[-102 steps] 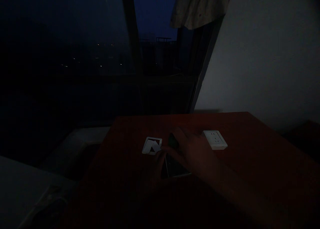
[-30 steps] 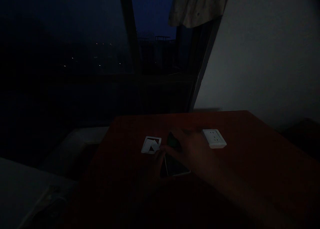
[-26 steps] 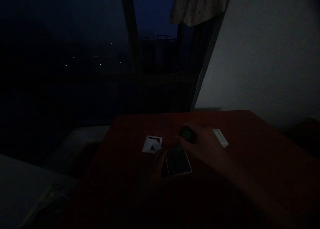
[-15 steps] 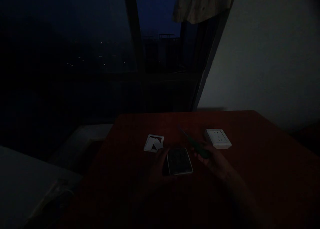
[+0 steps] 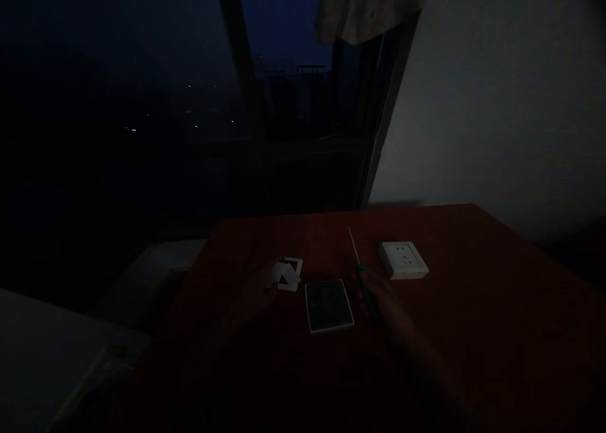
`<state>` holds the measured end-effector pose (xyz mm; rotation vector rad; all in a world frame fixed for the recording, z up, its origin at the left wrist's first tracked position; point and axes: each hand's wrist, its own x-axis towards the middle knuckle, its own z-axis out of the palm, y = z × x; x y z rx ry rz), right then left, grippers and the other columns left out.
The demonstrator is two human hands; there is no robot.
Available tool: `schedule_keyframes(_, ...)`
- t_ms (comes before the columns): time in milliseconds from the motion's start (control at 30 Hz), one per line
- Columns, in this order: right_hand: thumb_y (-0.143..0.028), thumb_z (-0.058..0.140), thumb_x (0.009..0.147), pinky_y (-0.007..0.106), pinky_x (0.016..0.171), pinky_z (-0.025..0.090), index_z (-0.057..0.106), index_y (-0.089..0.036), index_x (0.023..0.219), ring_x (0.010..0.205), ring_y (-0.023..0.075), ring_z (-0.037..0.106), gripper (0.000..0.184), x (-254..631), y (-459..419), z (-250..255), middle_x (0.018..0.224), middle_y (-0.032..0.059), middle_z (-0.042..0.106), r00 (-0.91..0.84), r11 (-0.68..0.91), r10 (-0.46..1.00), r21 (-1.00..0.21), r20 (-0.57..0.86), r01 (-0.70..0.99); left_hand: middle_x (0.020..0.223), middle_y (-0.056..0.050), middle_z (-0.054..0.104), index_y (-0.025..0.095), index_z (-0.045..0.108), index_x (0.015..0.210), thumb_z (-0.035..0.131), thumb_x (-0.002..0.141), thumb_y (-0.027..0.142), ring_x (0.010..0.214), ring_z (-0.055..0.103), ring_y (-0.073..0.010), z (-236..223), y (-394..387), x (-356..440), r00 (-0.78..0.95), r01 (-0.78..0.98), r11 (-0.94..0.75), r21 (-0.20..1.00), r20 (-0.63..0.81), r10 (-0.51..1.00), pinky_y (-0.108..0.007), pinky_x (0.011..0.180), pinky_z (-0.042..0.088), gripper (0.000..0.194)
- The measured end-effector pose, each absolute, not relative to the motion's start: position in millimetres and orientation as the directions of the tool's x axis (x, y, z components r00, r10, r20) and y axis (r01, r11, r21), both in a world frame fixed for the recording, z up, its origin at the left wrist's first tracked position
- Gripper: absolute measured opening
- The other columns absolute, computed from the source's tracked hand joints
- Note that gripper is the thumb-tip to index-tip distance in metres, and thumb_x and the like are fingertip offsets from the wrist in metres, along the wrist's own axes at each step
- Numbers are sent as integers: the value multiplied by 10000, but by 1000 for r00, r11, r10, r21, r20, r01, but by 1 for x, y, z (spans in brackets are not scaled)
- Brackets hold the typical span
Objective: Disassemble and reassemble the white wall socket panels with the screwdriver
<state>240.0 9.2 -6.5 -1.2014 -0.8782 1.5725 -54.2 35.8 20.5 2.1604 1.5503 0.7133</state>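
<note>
Since the earlier frame, the left hand [image 5: 255,293] has left the side of the dark square panel with a thin white rim [image 5: 329,305] and reached a flat white plastic square frame [image 5: 294,259], while the screwdriver with a green handle and slim metal shaft [image 5: 360,271] has swung to point more directly away from the person. The right hand [image 5: 389,303] is closed around the handle, its shaft left free beyond the fingers, a hold that appears to keep the tip clear of the panel. The left thumb and fingers, partly spread, curve about the near-left part of the frame and the loose white flat pieces [image 5: 290,275] lying across it; whether they pinch anything cannot be told in the gloom. The panel lies between the hands, touched by neither, probably within easy reach of both. Its dark face shows faint inner shapes, too dim to read. To the right of the screwdriver, a thick white square socket block [image 5: 404,259] sits with its slotted face up. All rest on a reddish-brown table [image 5: 449,307] beside a pale wall [image 5: 497,105] and a dark window.
</note>
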Motion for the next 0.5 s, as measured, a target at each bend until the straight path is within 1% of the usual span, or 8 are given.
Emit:
schedule_keyframes(100, -518, 669, 748, 209, 443, 382, 585, -210, 860, 501, 96, 506, 339, 234, 8, -4, 641, -41, 559, -64, -304, 953, -934, -298, -189, 1356, -52, 502, 254, 469, 1324, 549, 721, 119, 1291, 411, -285, 18, 49, -67, 395, 773, -418, 478, 155, 906, -466, 1093, 325, 624)
schedule_keyframes(200, -534, 671, 738, 213, 463, 397, 586, -207, 860, 521, 100, 523, 360, 234, 9, -6, 653, -36, 573, -72, -310, 951, -933, -302, -180, 1413, -53, 447, 260, 453, 1336, 569, 710, 123, 1314, 383, -290, 12, 54, -73, 462, 769, -474, 430, 139, 876, -479, 1106, 296, 652)
schedule_keyframes(300, -549, 663, 735, 212, 461, 390, 582, -209, 871, 519, 98, 518, 375, 235, 10, -9, 646, -43, 560, -76, -306, 952, -935, -297, -180, 1418, -57, 445, 255, 447, 1344, 551, 720, 111, 1311, 395, -276, 10, 53, -74, 476, 748, -479, 460, 132, 870, -465, 1099, 309, 648)
schedule_keyframes(367, -550, 666, 729, 212, 456, 383, 583, -208, 870, 513, 97, 512, 380, 235, 10, -10, 637, -46, 552, -82, -307, 951, -935, -297, -178, 1399, -57, 468, 253, 460, 1334, 558, 724, 119, 1286, 427, -277, 11, 51, -73, 449, 744, -451, 493, 131, 884, -450, 1078, 340, 632)
schedule_keyframes(500, -552, 661, 729, 216, 464, 392, 593, -208, 874, 518, 103, 520, 379, 235, 9, -7, 646, -39, 565, -77, -318, 948, -933, -309, -168, 1295, -54, 557, 247, 543, 1263, 661, 716, 222, 1203, 493, -316, 14, 50, -70, 353, 778, -371, 506, 136, 926, -454, 1026, 388, 560)
